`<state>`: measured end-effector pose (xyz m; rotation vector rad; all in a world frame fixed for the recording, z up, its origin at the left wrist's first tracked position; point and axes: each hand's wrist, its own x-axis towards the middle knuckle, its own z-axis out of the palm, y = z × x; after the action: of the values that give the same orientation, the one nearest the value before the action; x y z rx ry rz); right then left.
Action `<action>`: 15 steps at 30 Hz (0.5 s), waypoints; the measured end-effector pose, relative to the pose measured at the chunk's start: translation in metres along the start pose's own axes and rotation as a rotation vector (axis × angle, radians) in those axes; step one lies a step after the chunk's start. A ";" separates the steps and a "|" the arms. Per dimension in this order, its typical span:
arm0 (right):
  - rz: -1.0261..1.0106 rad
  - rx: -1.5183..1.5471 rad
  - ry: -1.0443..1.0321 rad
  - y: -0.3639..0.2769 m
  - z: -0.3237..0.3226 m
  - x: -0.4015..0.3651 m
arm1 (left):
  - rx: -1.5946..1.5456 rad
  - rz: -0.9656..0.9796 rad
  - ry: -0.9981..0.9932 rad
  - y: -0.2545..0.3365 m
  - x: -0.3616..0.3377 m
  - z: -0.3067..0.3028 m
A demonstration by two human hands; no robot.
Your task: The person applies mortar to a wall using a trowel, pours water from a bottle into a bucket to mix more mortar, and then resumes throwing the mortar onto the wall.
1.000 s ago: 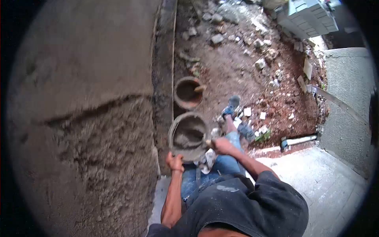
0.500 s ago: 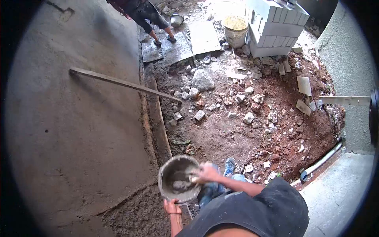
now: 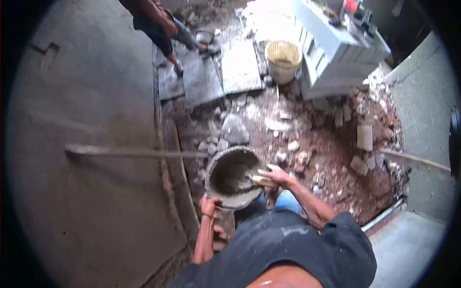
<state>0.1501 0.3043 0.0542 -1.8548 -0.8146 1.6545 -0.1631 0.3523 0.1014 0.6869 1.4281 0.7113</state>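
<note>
A round grey bucket (image 3: 211,185), wet mortar coating its inside, is tilted in front of my body. My left hand (image 3: 209,205) is closed on the bucket's lower left rim. In my right hand (image 3: 276,175) is the pale wooden handle of a tool (image 3: 261,180), at the bucket's right rim. The tool's far end reaches down into the bucket and is hard to make out against the mortar.
A wooden plank (image 3: 134,152) juts from the plastered surface at left. Rubble and a large rock (image 3: 235,128) lie ahead. Beyond are boards (image 3: 240,67), a mortar-stained bucket (image 3: 283,62), stacked blocks (image 3: 326,62) and another person (image 3: 161,29).
Both my hands and the bucket have moved up and slightly right in the view, nearer the large rock. The camera view has shifted, and the other person's legs are in a different stance.
</note>
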 end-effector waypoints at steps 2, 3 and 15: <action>0.019 0.151 -0.056 -0.020 -0.041 0.036 | -0.015 0.086 -0.040 0.036 0.030 0.052; 0.087 0.326 -0.205 -0.036 -0.069 0.063 | 0.063 -0.011 0.005 0.044 0.053 0.070; -0.160 -0.192 0.002 -0.194 -0.303 0.443 | -0.373 -0.047 0.130 0.056 0.431 0.315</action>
<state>0.4655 0.7639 -0.0709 -1.8621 -1.1242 1.5195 0.1575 0.7247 -0.1135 0.3199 1.3739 0.9679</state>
